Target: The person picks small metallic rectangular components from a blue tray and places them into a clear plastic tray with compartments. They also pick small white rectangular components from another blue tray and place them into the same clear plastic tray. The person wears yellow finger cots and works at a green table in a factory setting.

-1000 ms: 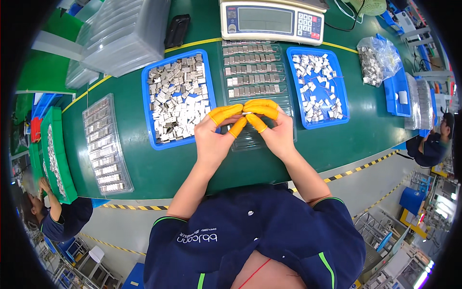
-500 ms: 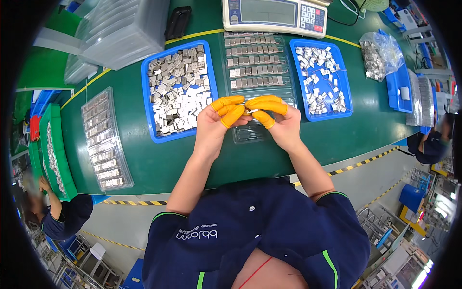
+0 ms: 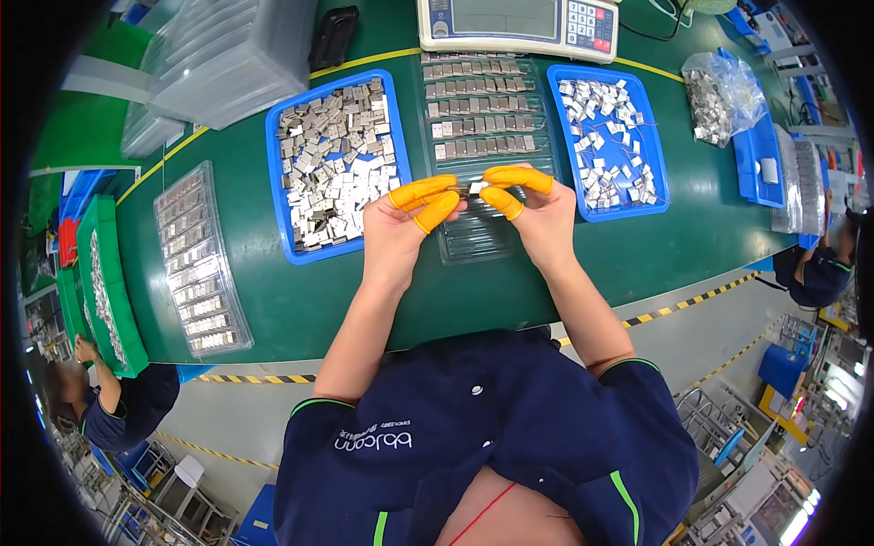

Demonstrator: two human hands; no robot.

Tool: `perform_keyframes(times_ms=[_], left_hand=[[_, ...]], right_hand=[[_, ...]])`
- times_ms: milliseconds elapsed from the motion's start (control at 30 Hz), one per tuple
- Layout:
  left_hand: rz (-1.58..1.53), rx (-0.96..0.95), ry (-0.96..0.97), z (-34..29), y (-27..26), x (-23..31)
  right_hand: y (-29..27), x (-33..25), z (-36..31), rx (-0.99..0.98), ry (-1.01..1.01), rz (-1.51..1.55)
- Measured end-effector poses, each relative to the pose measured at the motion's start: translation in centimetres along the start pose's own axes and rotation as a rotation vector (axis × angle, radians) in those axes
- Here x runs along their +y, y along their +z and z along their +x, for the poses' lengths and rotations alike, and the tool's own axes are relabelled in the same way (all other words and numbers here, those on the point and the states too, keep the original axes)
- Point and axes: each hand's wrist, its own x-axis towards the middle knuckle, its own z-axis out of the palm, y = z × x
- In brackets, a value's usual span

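Over the near part of a clear blister tray (image 3: 478, 241), both my hands come close together, yellow finger covers on thumbs and some fingers. A pinch of my right hand (image 3: 533, 202) grips a small white part (image 3: 475, 187). From the left, my left hand (image 3: 410, 207) closes its fingertips on a thin piece meeting that part; its kind is too small to tell. Rows of small metal connectors (image 3: 482, 125) fill the blister tray's far part. Left of it, a blue tray (image 3: 273, 173) carries many loose metal connectors. A right-hand blue tray (image 3: 662, 173) contains loose white parts with thin leads.
A digital scale (image 3: 519, 27) stands behind the blister tray. Stacked clear trays (image 3: 232, 64) rise at the back left; another filled blister tray (image 3: 202, 264) lies at left. Bagged parts (image 3: 715, 100) sit at right. Co-workers are at left (image 3: 118, 400) and far right (image 3: 815, 273).
My hands have drawn slightly apart, and the small white part shows more clearly between my fingertips. The trays appear slightly higher in the view.
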Motion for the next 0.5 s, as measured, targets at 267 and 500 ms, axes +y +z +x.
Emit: perform_keyframes(times_ms=[267, 500], left_hand=[[0.088, 0.028, 0.045, 0.0, 0.0, -0.2], [0.231, -0.041, 0.095, -0.1, -0.2, -0.5]], right_hand=[[-0.5, -0.2, 0.0, -0.014, -0.166, -0.289], [-1.7, -0.8, 0.5, -0.206, -0.036, -0.236]])
